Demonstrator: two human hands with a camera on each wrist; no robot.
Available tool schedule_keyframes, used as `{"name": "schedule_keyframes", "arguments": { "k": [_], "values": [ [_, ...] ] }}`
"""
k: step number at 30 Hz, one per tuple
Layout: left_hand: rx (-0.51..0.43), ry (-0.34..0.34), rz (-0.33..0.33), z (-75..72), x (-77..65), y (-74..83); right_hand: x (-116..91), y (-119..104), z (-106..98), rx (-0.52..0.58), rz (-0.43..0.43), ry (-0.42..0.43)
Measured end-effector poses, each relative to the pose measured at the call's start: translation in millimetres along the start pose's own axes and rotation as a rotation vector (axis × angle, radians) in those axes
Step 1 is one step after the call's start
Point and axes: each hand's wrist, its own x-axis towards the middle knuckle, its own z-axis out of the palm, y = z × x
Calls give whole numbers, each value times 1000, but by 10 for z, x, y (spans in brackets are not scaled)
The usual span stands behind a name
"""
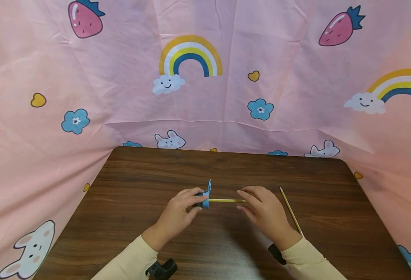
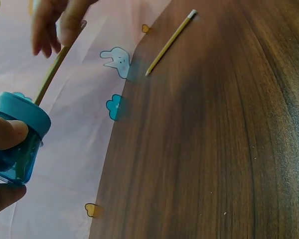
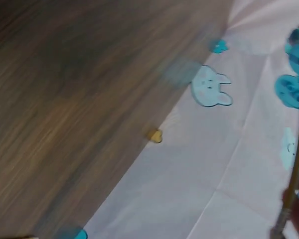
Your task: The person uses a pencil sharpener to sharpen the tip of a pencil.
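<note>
My left hand (image 1: 177, 212) holds a blue pencil sharpener (image 1: 205, 200) with a see-through shavings container. The sharpener's round lid (image 3: 290, 91) hangs open on its hinge. A yellow pencil (image 1: 226, 200) has one end in the sharpener and stretches level toward the right. Around the pencil's other end, my right hand (image 1: 266, 212) pinches it with thumb and fingers. The left wrist view shows my thumb pressed against the sharpener (image 2: 24, 110), with dark contents in the container. In the right wrist view the hand is mostly cut off.
A second yellow pencil (image 1: 291, 212) lies on the brown wooden table (image 1: 149, 171), right of my right hand, its tip pointing away from me. Behind the table hangs a pink patterned cloth (image 1: 198, 109). A black wrist camera (image 1: 163, 269) sits under the left sleeve.
</note>
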Motion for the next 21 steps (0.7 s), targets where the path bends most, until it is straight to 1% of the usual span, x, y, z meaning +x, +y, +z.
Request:
{"name": "schedule_keyframes", "arguments": {
  "k": [3, 7, 9, 11, 13, 16, 18, 19, 21],
  "values": [
    [-21, -4, -36, -10, 0, 8, -30, 25, 56, -50, -97, 93],
    [-43, -16, -76, -19, -1, 17, -50, 44, 130, -83, -174, 195],
    [-52, -29, -84, -19, -5, 15, -57, 42, 144, -84, -184, 213],
    [-55, -44, -79, -22, -8, 15, -63, 35, 142, -76, -172, 199],
    [-45, -61, -71, -24, -17, 12, -57, 23, 119, -57, -141, 160],
    [-8, -79, -43, -34, -34, 13, -28, 10, 69, 9, -66, 57],
    [24, -72, -4, -35, -50, 13, 7, 6, 24, 87, 5, -58],
    [42, -65, 25, -36, -57, 12, 26, 10, 1, 148, 56, -133],
    [69, -42, 92, -28, -70, 6, 69, 36, -53, 303, 180, -315]
  ]
}}
